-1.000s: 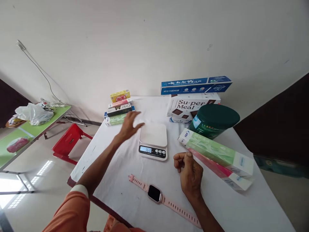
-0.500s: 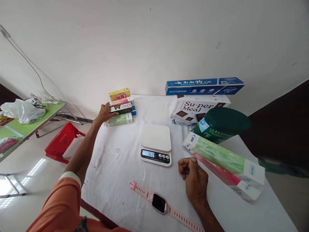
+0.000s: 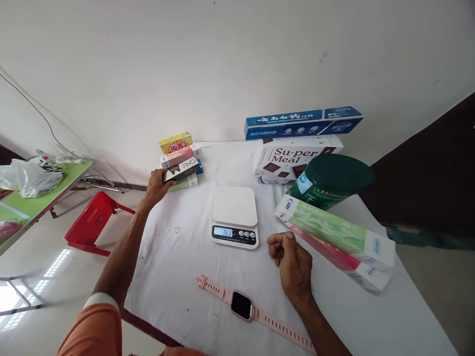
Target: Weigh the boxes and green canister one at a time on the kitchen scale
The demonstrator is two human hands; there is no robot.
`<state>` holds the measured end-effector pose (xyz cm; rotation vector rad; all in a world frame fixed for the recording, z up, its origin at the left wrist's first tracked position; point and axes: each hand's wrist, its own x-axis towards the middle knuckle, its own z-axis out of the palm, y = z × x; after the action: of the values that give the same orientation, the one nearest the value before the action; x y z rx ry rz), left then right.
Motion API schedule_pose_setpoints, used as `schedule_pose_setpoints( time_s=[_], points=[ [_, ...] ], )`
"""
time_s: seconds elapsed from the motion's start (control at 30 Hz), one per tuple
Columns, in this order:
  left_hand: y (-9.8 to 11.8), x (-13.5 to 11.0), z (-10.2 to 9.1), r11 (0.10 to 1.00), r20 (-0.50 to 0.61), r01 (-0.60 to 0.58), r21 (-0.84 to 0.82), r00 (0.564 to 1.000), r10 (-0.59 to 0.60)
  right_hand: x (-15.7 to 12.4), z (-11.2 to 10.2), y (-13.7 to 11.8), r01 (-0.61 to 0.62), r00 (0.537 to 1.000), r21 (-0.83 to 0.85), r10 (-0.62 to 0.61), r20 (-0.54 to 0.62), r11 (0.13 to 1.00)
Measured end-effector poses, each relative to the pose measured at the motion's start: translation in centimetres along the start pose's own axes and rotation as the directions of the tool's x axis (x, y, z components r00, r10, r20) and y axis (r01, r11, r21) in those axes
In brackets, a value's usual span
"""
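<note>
My left hand [image 3: 155, 187] is closed on the left end of a small black-and-white box [image 3: 181, 170], which is tilted above a green-and-white box [image 3: 186, 183]. A pink-and-white box [image 3: 180, 155] and a yellow box [image 3: 175, 143] lie just behind; part of a blue box [image 3: 200, 167] shows at the side. My right hand [image 3: 293, 262] rests on the cloth with its fingers curled in and nothing visible in them. Left of it stands a white digital scale [image 3: 234, 206], its plate bare and its display reading 363.
A pink smartwatch [image 3: 241, 305] lies near the front edge. On the right are a green-lidded tub [image 3: 336, 178], long green [image 3: 339, 230] and pink [image 3: 343, 259] cartons, a Su-per Meal box [image 3: 285, 157] and a blue toothpaste box [image 3: 302, 123]. A red stool [image 3: 94, 222] stands left.
My left hand has lifted and tilted the black-and-white box slightly, covering more of the green-and-white box. My right hand keeps its curled pose. The whole view has shifted a little.
</note>
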<state>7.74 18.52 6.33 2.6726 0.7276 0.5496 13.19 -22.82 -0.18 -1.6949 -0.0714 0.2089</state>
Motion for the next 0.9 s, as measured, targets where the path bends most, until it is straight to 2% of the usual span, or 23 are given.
schedule_pose_setpoints(
  time_s=[0.13, 0.23, 0.37, 0.47, 0.53, 0.6, 0.8, 0.9],
  points=[
    [2.3, -2.6, -0.4, 0.987, -0.071, -0.074, -0.145, 0.995, 0.064, 0.0, 0.1, -0.3, 0.035, 0.999, -0.004, -0.035, 0.005, 0.999],
    [5.5, -4.3, 0.1, 0.949, -0.015, -0.217, -0.229, 0.975, 0.22, -0.1, 0.2, -0.6, 0.051, 0.999, 0.006, -0.051, -0.001, 0.999],
    [10.1, -5.8, 1.8, 0.874, 0.103, -0.374, -0.311, 0.901, 0.422, -0.2, 0.3, -0.8, 0.054, 0.999, 0.053, -0.054, -0.005, 0.997],
    [12.4, -6.4, 3.1, 0.832, 0.158, -0.465, -0.302, 0.836, 0.525, -0.2, 0.3, -0.8, 0.064, 0.998, 0.077, -0.063, -0.019, 0.995],
    [13.2, -6.5, 3.7, 0.828, 0.18, -0.494, -0.267, 0.818, 0.546, -0.2, 0.3, -0.8, 0.064, 0.998, 0.09, -0.063, -0.018, 0.994],
    [13.3, -6.5, 4.2, 0.836, 0.195, -0.497, -0.233, 0.818, 0.541, -0.1, 0.3, -0.8, 0.065, 0.998, 0.103, -0.064, -0.012, 0.993],
    [12.7, -6.4, 4.8, 0.861, 0.231, -0.463, -0.212, 0.832, 0.504, -0.1, 0.3, -0.9, 0.072, 0.997, 0.113, -0.071, -0.01, 0.991],
    [12.1, -6.9, 4.6, 0.856, 0.181, -0.428, -0.291, 0.854, 0.488, -0.1, 0.3, -1.1, 0.078, 0.997, 0.105, -0.076, -0.018, 0.991]
  ],
)
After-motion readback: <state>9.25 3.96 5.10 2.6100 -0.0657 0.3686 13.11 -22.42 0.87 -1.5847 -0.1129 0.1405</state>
